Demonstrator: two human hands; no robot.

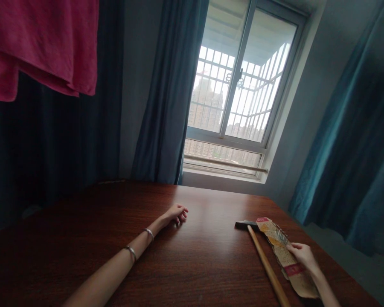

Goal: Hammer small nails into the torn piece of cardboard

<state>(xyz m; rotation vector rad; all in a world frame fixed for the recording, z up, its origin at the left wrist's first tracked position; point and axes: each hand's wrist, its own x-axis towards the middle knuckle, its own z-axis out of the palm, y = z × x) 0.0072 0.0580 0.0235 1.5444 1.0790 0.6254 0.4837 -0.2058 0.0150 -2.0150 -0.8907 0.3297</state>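
Observation:
My left hand (pixel 177 214) is above the brown tabletop, left of the middle, with two silver bangles on the forearm. Its fingers droop, loosely bent and apart, and nothing shows in them. At the right, my right hand (pixel 303 255) pinches the edge of a torn piece of cardboard (pixel 286 259) printed in red and yellow. A row of thin dark metal pieces (pixel 280 235), perhaps nails, sits along the cardboard just beyond my fingertips. Left of the cardboard lies a hammer (pixel 264 258) with a wooden handle and a dark head, which touches or nearly touches the cardboard's far end.
The glossy wooden table (pixel 211 256) reaches to the wall below a barred window (pixel 224 136). Dark blue curtains (pixel 160 106) hang beside the window and at the right. A pink cloth (pixel 51 47) hangs at the upper left.

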